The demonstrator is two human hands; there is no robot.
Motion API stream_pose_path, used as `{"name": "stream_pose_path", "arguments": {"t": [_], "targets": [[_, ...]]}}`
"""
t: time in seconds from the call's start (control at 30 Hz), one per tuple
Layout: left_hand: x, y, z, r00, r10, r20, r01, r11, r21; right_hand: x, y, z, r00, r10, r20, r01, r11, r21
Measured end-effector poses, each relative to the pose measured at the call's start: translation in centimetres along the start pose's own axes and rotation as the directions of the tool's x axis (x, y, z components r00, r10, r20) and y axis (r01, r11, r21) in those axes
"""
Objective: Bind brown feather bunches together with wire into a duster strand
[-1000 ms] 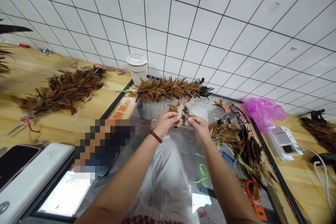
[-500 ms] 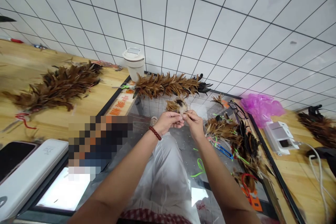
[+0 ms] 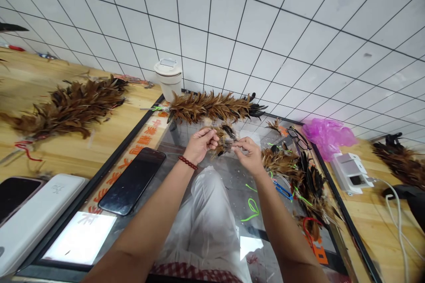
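Observation:
My left hand (image 3: 201, 145), with a beaded bracelet at the wrist, is closed in a pinch; a pale feather tuft (image 3: 207, 122) shows just above its fingertips. Thumb and forefinger of my right hand (image 3: 248, 154) are pinched together at a small pile of brown and black feathers (image 3: 226, 135) on the glass tabletop. What sits between the right fingertips is thin and partly hidden, seemingly a feather. A gap separates the two hands. Behind them lies a long brown feather duster (image 3: 212, 108) with green string at its left end.
To the right are loose feather bunches (image 3: 282, 161), blue thread snips (image 3: 283, 189), glasses (image 3: 299, 138), a pink plastic bag (image 3: 328, 137) and a white charger (image 3: 352, 172). A phone (image 3: 133, 181), power bank (image 3: 43, 225) and another feather duster (image 3: 69, 108) lie left. A lidded white cup (image 3: 168, 79) stands behind.
My hands, which were together at the fingertips, have parted: the left moved left and up a little, the right slightly right. The view has shifted slightly.

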State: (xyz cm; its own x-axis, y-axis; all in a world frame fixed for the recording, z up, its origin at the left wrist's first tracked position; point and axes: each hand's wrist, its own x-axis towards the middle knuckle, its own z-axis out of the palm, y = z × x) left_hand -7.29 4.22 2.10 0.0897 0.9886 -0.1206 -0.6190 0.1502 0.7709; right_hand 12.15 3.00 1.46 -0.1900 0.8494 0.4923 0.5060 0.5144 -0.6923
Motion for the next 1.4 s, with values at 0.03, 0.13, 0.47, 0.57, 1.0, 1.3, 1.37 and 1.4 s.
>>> {"name": "stream_pose_path", "arguments": {"t": [0.03, 0.13, 0.47, 0.57, 1.0, 1.3, 1.37, 1.4], "targets": [[0.2, 0.1, -0.1, 0.999, 0.019, -0.035, -0.02, 1.0, -0.019, -0.1, 0.1, -0.1, 0.998, -0.038, 0.054, 0.04, 0.998, -0.039], [0.5, 0.3, -0.3, 0.992, 0.035, -0.125, -0.043, 0.997, -0.066, -0.5, 0.5, 0.1, 0.98, -0.099, 0.174, 0.135, 0.969, -0.208], [0.3, 0.1, 0.1, 0.994, 0.012, -0.11, -0.021, 0.997, -0.077, -0.5, 0.6, 0.1, 0.914, -0.067, 0.399, 0.239, 0.885, -0.399], [0.2, 0.1, 0.0, 0.995, 0.014, -0.101, -0.021, 0.997, -0.073, -0.5, 0.4, 0.0, 0.928, -0.033, 0.371, 0.155, 0.94, -0.305], [0.4, 0.2, -0.1, 0.989, 0.036, -0.143, -0.051, 0.993, -0.103, 0.4, -1.3, -0.9, 0.805, 0.146, 0.575, 0.107, 0.918, -0.382], [0.4, 0.1, -0.1, 0.988, 0.037, -0.152, -0.053, 0.993, -0.103, 0.4, -2.4, -0.9, 0.825, 0.204, 0.526, 0.083, 0.879, -0.47], [0.4, 0.1, -0.1, 0.988, 0.031, -0.151, -0.046, 0.994, -0.1, 0.4, -2.2, -0.9, 0.857, 0.196, 0.477, 0.046, 0.893, -0.448], [0.4, 0.1, -0.1, 0.988, 0.028, -0.149, -0.043, 0.994, -0.098, 0.4, -2.1, -1.0, 0.863, 0.198, 0.465, 0.027, 0.901, -0.433]]}}
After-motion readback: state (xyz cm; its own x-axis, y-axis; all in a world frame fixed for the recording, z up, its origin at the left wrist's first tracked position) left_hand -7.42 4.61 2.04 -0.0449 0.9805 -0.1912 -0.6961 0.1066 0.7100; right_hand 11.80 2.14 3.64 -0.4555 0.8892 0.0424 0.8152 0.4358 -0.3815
